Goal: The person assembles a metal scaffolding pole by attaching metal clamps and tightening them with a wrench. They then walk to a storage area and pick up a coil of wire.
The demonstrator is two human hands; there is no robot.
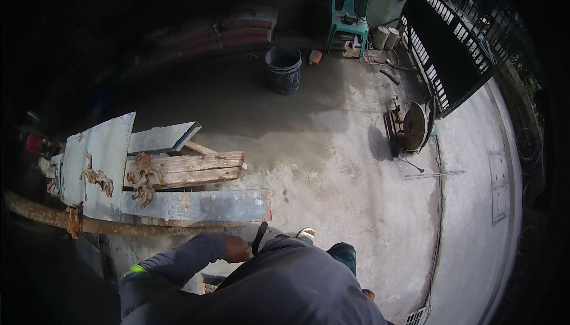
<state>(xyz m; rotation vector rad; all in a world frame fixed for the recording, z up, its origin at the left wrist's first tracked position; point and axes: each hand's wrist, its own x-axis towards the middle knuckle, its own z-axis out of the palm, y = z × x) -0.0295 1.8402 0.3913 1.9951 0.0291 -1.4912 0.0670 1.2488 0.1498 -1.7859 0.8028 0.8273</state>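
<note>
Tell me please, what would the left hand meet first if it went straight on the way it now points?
Probably the dark strip, just to the right of the left hand. Depth is unclear here, so they may already touch.

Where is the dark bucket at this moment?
In the head view, the dark bucket stands on the floor at upper middle, just left of a small orange item; the green plastic chair is farther right.

Daylight from the right: pale floor [368, 194] bright, upper left nearly black. Gate [446, 43] bowed by fisheye distortion; outer rim dark.
</note>
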